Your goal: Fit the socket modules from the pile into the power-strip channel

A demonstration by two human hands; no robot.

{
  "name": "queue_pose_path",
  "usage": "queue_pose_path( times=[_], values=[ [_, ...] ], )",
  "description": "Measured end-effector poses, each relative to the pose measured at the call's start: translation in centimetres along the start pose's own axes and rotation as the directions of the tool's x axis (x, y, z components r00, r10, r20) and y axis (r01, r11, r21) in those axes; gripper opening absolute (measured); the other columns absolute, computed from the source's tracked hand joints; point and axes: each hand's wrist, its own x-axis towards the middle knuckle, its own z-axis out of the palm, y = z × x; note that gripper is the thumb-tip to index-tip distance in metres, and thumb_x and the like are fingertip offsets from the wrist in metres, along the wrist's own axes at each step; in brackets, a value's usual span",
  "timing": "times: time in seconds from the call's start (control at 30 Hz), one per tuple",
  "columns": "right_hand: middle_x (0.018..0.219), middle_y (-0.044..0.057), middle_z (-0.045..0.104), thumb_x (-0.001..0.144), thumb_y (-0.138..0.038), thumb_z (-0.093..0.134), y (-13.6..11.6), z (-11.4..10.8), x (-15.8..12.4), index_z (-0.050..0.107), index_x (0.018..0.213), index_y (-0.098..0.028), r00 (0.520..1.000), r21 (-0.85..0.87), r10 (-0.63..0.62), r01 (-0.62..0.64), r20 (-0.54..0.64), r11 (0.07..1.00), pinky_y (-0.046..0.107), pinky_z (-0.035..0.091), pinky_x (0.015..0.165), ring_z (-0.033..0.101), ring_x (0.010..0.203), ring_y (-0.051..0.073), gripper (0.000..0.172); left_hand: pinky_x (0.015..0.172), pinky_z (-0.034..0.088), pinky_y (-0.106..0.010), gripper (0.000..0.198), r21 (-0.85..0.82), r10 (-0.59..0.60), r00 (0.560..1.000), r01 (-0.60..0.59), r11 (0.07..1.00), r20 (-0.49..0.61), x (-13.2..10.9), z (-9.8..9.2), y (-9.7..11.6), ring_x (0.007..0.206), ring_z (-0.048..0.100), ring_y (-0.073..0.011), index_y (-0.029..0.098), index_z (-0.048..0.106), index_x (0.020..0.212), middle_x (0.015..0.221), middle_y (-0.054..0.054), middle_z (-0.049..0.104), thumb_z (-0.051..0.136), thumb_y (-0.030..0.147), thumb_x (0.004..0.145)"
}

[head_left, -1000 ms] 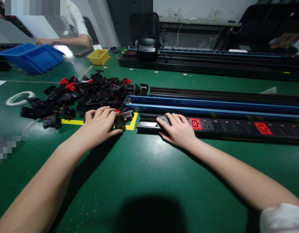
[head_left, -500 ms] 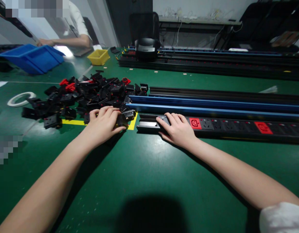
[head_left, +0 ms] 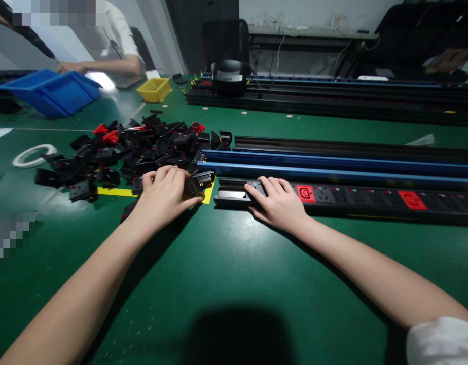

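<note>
At the near edge of a heap of black socket modules [head_left: 157, 144], my left hand [head_left: 165, 195] is closed on one black socket module [head_left: 193, 187], thumb on its near side. The palm and fingers hide part of that module. My right hand [head_left: 281, 203] rests over a long black power strip [head_left: 370, 200], fingers across its top and thumb along the near side. Red sockets [head_left: 305, 193] and black ones fill the strip to the right of this hand. On its left, the strip's end is an open channel [head_left: 231, 195].
Blue rails [head_left: 332, 165] lie just behind the strip. Further back are more dark rails [head_left: 313, 104], a yellow bin [head_left: 155, 89] and a blue bin [head_left: 53, 94]. A white tape ring [head_left: 35, 155] lies left. Across the table a person's arm [head_left: 115, 65] rests near the blue bin.
My left hand has shifted slightly, and the module in it has tilted and moved a little to the right. A dark module now shows beside the left wrist. My right hand stays put.
</note>
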Motion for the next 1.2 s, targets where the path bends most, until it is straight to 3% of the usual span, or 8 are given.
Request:
queue_pose_path(
  times=[0.33, 0.47, 0.57, 0.7, 0.83, 1.2],
  values=[
    [0.14, 0.022, 0.061, 0.1, -0.044, 0.057, 0.0, 0.1, -0.1, 0.056, 0.149, -0.022, 1.0, 0.002, -0.002, 0.002, -0.009, 1.0, 0.047, 0.037, 0.105, 0.058, 0.122, 0.035, 0.054, 0.106, 0.037, -0.063, 0.057, -0.115, -0.06, 0.998, 0.055, 0.992, -0.033, 0.0, -2.0, 0.1, 0.13, 0.049, -0.0484, 0.019, 0.061, 0.119, 0.123, -0.018, 0.065, 0.073, 0.056, 0.077],
    [0.14, 0.022, 0.062, 0.1, -0.044, 0.057, 0.0, 0.2, -0.1, 0.056, 0.149, -0.022, 1.0, 0.008, 0.002, -0.002, -0.012, 1.0, 0.048, 0.038, 0.105, 0.058, 0.122, 0.035, 0.054, 0.099, 0.049, -0.054, 0.059, -0.27, -0.095, 0.995, 0.084, 0.959, -0.028, -0.1, -1.8, 1.1, 0.118, 0.061, -0.0407, 0.019, 0.052, 0.12, 0.12, -0.017, 0.065, 0.073, 0.055, 0.077],
    [0.14, 0.022, 0.061, 0.1, -0.045, 0.057, 0.0, 0.1, -0.1, 0.056, 0.149, -0.022, 1.0, 0.002, 0.001, -0.001, -0.009, 1.0, 0.048, 0.038, 0.105, 0.058, 0.122, 0.035, 0.054, 0.088, 0.055, -0.044, 0.064, -0.486, -0.188, 0.982, 0.157, 0.86, -0.016, -0.1, -0.7, 2.3, 0.104, 0.068, -0.0319, 0.022, 0.043, 0.119, 0.113, -0.011, 0.066, 0.075, 0.056, 0.075],
    [0.14, 0.022, 0.062, 0.101, -0.045, 0.055, 0.0, 0.1, 0.0, 0.056, 0.149, -0.022, 1.0, -0.014, -0.003, 0.003, -0.012, 1.0, 0.047, 0.039, 0.105, 0.058, 0.122, 0.035, 0.053, 0.074, 0.055, -0.036, 0.057, -0.748, -0.275, 0.96, 0.224, 0.625, 0.057, -0.1, 1.3, 3.5, 0.082, 0.071, -0.0211, 0.025, 0.036, 0.112, 0.099, -0.003, 0.068, 0.073, 0.053, 0.078],
    [0.14, 0.022, 0.061, 0.101, -0.045, 0.055, 0.0, 0.0, 0.0, 0.056, 0.149, -0.022, 1.0, -0.004, 0.001, -0.001, -0.003, 1.0, 0.048, 0.039, 0.105, 0.058, 0.123, 0.035, 0.053, 0.076, 0.057, -0.035, 0.056, -0.871, -0.28, 0.955, 0.215, 0.441, 0.094, 0.0, 3.0, 3.7, 0.081, 0.073, -0.0188, 0.026, 0.032, 0.109, 0.104, -0.004, 0.07, 0.074, 0.05, 0.08],
    [0.14, 0.021, 0.061, 0.102, -0.046, 0.054, -0.1, 0.0, 0.0, 0.056, 0.149, -0.022, 1.0, -0.029, -0.004, 0.003, -0.009, 1.0, 0.047, 0.04, 0.105, 0.059, 0.122, 0.035, 0.053, 0.089, 0.058, -0.04, 0.059, -0.92, -0.277, 0.955, 0.201, 0.336, 0.108, 0.1, 4.1, 3.4, 0.096, 0.074, -0.0211, 0.027, 0.029, 0.112, 0.119, -0.01, 0.071, 0.076, 0.043, 0.08]
  ],
)
